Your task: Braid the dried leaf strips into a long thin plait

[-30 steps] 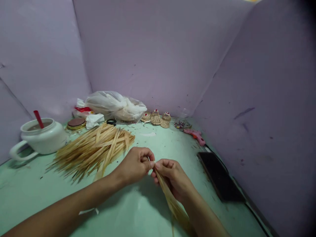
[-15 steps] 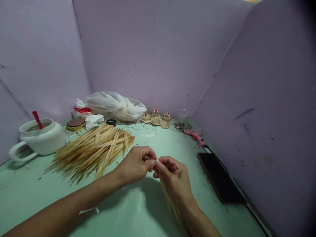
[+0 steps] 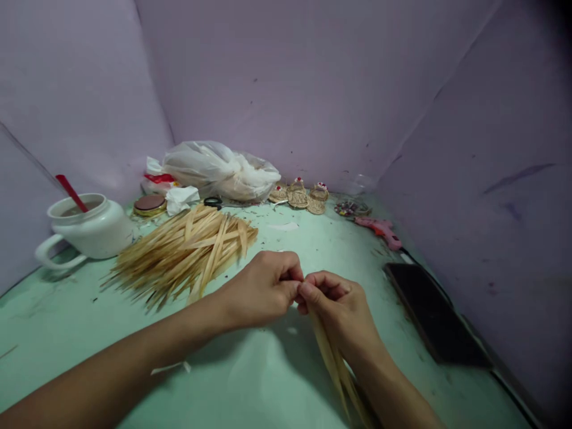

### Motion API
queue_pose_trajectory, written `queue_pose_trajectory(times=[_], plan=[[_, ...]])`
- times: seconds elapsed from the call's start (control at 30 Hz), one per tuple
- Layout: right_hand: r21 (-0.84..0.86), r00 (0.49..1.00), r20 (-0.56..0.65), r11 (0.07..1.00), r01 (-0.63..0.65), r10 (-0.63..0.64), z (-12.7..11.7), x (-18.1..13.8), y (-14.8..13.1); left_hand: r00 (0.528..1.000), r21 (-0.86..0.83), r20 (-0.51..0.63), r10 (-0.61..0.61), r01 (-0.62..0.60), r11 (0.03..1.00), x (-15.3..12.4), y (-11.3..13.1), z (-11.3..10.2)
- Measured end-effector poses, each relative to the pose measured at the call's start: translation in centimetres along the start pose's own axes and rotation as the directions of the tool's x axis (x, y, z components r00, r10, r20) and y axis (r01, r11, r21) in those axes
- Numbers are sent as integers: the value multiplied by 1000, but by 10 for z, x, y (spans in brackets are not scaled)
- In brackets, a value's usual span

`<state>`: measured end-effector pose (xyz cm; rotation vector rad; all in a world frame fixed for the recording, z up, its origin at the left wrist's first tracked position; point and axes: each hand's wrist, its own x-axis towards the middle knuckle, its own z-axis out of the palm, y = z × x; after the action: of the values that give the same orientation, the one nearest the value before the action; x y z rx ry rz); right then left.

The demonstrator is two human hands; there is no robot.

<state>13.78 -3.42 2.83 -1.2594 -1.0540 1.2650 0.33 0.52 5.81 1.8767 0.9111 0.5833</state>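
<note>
Dried straw-coloured strips (image 3: 329,351) hang down from the fingertips of my right hand (image 3: 342,307), which is closed on their upper end. Against it, my left hand (image 3: 268,286) pinches at the same top end, thumb and forefinger pressed together. The two hands touch at the fingertips, above the pale green table (image 3: 250,381). The very tip of the strips is hidden between the fingers. To the left of my hands lies a large bundle of dried strips (image 3: 187,253).
At left stands a white mug (image 3: 100,229) with a red stick. Behind are a plastic bag (image 3: 223,173), scissors (image 3: 213,202) and several small woven slippers (image 3: 297,193). Beads (image 3: 351,208), a pink glue gun (image 3: 379,231) and a dark phone-like slab (image 3: 435,313) lie right.
The view has shifted, so the table things sit farther right and mostly higher. My hands remain together at the strips' end; more of the hanging strips shows, and the white bit at the fingertips is hidden.
</note>
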Motion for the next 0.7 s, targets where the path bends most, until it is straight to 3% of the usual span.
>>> queue_pose_trajectory(times=[0.17,0.3,0.43,0.6,0.7], plan=[[-32,989,-58,990,134,-135,3,0,6,996,246,-84,30,-8,969,-5,3,2],[-101,966,-64,964,244,-252,2,-3,12,992,335,-112,51,-10,942,-8,4,5],[-171,960,-12,947,274,-280,1,-5,13,991,404,-119,55,-2,915,-9,1,9],[-164,954,-8,942,294,-299,1,-9,15,992,367,-115,51,-5,930,-12,6,11],[-298,907,-21,868,397,-422,-1,-12,14,996,193,-82,30,-13,981,-10,6,10]])
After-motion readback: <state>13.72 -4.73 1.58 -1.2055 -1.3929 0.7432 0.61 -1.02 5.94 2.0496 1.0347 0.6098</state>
